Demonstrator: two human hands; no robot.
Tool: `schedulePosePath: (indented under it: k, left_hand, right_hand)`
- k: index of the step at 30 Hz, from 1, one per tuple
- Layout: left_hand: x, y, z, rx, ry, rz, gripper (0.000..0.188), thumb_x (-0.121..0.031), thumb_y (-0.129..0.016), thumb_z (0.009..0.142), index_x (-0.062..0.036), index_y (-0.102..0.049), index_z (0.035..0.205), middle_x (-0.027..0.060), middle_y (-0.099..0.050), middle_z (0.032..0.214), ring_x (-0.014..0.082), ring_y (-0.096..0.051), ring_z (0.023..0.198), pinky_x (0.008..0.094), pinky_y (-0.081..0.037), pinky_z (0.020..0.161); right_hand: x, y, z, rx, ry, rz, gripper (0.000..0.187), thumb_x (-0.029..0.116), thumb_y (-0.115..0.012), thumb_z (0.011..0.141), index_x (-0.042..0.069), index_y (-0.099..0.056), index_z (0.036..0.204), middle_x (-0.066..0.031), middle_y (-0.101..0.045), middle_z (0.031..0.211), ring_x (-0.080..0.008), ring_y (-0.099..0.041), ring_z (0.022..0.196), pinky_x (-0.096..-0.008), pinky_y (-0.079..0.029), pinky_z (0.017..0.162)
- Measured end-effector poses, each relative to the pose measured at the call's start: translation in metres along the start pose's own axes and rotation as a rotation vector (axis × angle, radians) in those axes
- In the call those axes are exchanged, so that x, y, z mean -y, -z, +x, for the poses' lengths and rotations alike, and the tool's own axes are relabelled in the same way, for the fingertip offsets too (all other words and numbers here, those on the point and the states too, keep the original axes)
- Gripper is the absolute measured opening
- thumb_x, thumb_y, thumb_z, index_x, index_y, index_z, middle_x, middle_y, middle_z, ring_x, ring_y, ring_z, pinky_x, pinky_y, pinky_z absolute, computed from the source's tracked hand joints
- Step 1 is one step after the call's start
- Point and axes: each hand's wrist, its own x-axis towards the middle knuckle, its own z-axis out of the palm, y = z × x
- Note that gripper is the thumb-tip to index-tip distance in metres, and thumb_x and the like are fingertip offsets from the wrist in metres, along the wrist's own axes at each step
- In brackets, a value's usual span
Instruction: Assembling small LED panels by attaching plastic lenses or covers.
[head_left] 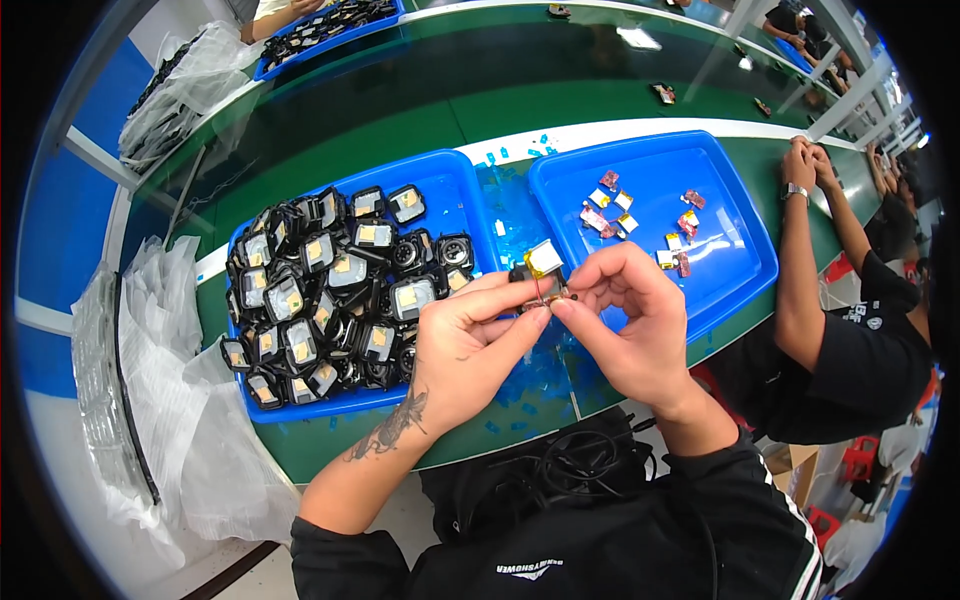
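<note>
In front of me, between two blue trays, both hands meet over a small circuit board (552,300) with fine wires. A silver-and-yellow battery pouch (543,259) sticks up above my fingertips, and a small black part (519,273) shows beside it. My left hand (462,345) pinches the board between thumb and fingers. From the other side, my right hand (632,325) closes thumb and forefinger at the board's right end; what exactly lies between those tips is mostly hidden.
The left blue tray (462,180) is heaped with black watch-like casings (347,268). In the right blue tray (735,260) lie several boards with batteries (597,218). Blue film scraps (515,235) litter the green bench between them. A co-worker's arm (800,250) rests at the right; plastic sheeting (190,370) hangs left.
</note>
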Motion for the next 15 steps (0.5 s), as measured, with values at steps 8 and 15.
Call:
schedulePosePath:
  k: [8, 15]
  left_hand:
    - [0.009, -0.002, -0.003, -0.028, -0.010, -0.128, 0.041, 0.008, -0.059, 0.090, 0.0083, -0.052, 0.131, 0.0177, -0.060, 0.122, 0.0190, -0.062, 0.108, 0.0278, -0.052, 0.094]
    - [0.007, -0.007, -0.003, -0.083, -0.078, -0.133, 0.048, 0.010, -0.057, 0.090, 0.0065, -0.045, 0.137, 0.0197, -0.058, 0.126, 0.0203, -0.061, 0.111, 0.0288, -0.051, 0.095]
  right_hand:
    - [-0.010, -0.005, 0.001, -0.083, 0.009, -0.059, 0.022, -0.004, -0.073, 0.079, 0.002, -0.057, 0.094, -0.0014, -0.059, 0.083, -0.0033, -0.051, 0.064, -0.0180, -0.041, 0.055]
    - [-0.003, -0.016, 0.003, -0.094, -0.071, 0.007, 0.040, -0.003, -0.071, 0.080, 0.003, -0.052, 0.114, -0.0038, -0.058, 0.090, -0.0064, -0.056, 0.075, -0.0195, -0.048, 0.061]
